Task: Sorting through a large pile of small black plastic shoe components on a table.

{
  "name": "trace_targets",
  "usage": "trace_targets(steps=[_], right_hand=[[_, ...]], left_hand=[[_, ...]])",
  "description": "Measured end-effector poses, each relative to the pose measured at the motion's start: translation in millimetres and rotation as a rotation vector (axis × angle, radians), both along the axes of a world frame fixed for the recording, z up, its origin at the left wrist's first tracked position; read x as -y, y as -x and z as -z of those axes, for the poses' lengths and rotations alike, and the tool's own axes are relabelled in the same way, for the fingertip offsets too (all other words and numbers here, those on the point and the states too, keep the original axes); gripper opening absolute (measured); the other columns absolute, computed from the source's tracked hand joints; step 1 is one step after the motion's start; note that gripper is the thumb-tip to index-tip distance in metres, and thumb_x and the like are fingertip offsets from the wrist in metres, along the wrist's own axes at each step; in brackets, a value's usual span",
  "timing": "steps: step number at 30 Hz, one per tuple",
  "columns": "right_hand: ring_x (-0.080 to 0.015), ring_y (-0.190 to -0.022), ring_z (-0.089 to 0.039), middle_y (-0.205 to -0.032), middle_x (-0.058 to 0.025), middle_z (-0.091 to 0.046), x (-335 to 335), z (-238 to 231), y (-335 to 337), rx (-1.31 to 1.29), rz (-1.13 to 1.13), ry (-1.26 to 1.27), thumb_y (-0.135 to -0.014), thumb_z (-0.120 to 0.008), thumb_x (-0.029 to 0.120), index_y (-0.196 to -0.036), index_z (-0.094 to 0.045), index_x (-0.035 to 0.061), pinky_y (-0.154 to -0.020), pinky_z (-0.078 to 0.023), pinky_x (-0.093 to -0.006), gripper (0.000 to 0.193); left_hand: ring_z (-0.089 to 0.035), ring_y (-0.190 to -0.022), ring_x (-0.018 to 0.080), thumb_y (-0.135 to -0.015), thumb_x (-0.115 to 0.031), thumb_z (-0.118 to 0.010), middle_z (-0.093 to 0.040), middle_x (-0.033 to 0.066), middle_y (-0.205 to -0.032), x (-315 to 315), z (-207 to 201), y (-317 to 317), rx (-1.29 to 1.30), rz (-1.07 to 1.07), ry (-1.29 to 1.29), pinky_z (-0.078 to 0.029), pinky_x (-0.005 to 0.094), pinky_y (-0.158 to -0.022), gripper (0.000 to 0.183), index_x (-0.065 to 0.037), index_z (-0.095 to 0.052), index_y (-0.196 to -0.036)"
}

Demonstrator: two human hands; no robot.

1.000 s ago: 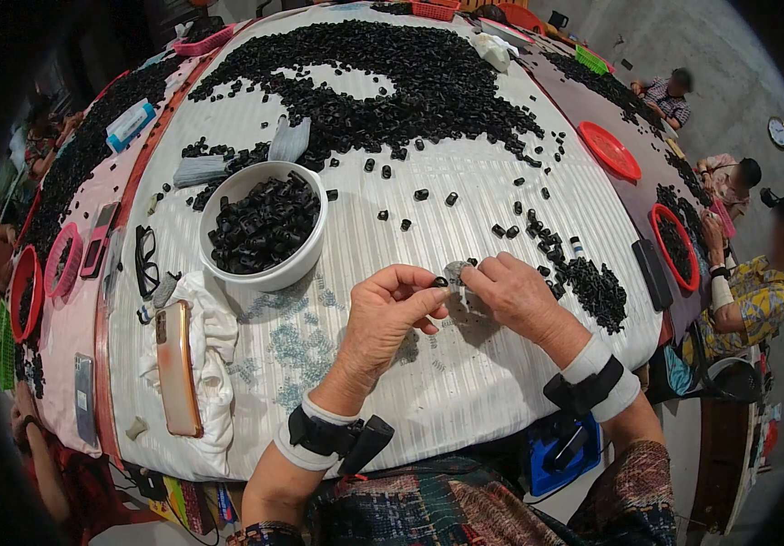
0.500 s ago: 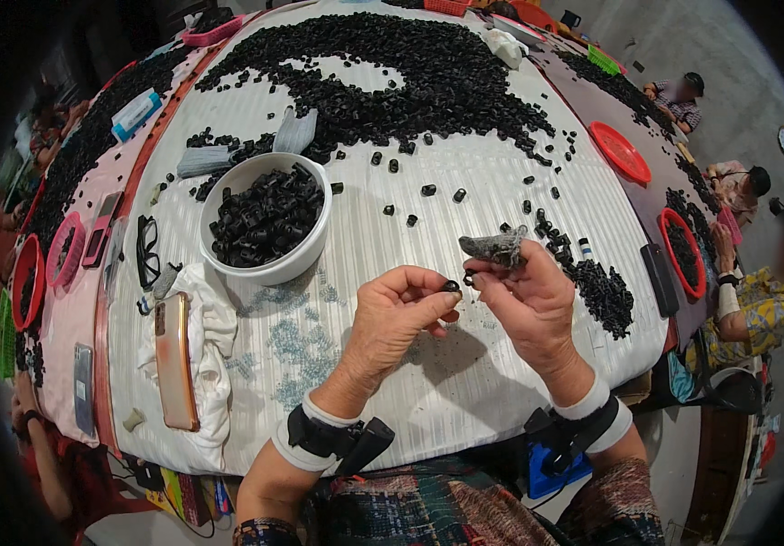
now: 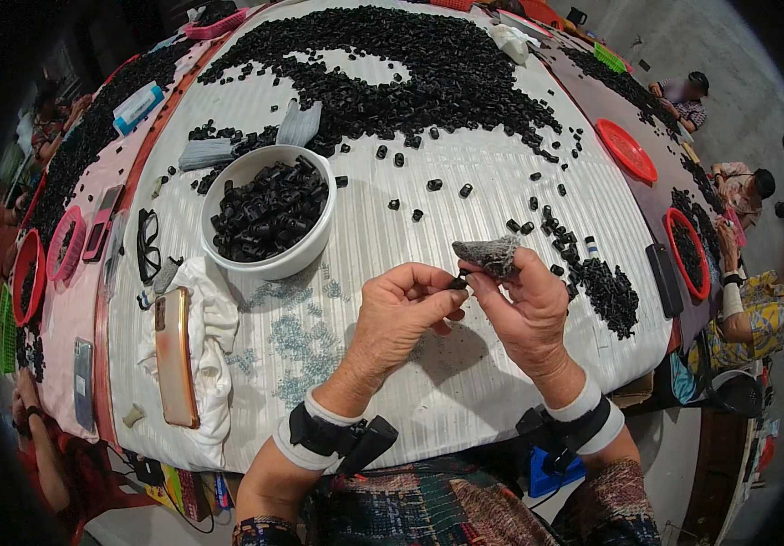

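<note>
My left hand point(image 3: 397, 314) is closed, with a small black cylindrical part point(image 3: 458, 282) between thumb and forefinger. Opposite it, my right hand point(image 3: 534, 314) pinches at the same spot, thumb and fingertip on a small black piece touching that part. The pieces' exact shape is partly hidden by my fingers. A grey knitted finger cover point(image 3: 490, 257) sits on my right forefinger. Both hands are held above the striped white cloth point(image 3: 365, 223). Beyond my right hand lies a heap of thin black pieces point(image 3: 609, 296). Clear bluish bits point(image 3: 305, 350) are scattered left of my left hand.
A white bowl point(image 3: 312, 250) full of black parts stands left of centre. Behind it spreads a large black pile point(image 3: 410, 55). A phone point(image 3: 173, 359) on white cloth, glasses point(image 3: 148, 246) and a black case point(image 3: 663, 279) lie around. Other people sit at both sides.
My hands have come together, and the black part in my left hand now meets the piece in my right. The right hand has shifted slightly left; the view has tilted a little.
</note>
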State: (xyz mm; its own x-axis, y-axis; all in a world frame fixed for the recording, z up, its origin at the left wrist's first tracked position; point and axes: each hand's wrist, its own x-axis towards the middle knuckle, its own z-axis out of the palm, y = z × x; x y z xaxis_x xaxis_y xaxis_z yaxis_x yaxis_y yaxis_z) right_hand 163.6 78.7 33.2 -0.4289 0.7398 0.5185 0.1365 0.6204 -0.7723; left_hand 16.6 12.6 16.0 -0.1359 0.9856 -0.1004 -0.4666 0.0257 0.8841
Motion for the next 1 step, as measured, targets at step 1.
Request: trace_targets(steps=[1], right_hand=[[-0.0111, -0.071, -0.064, -0.081, -0.0078, -0.066, 0.2, -0.4, 0.0, 0.001, 0.001, -0.001, -0.082, -0.066, 0.001, -0.099, -0.061, 0.0017, -0.062, -0.052, -0.0243, 0.018]], left_hand=[[-0.067, -0.073, 0.0133, -0.083, -0.007, -0.068, -0.068, 0.0082, -0.083, 0.1, -0.6, 0.2, -0.011, 0.008, 0.001, -0.053, 0.0228, -0.056, 0.017, 0.001, -0.062, -0.096]])
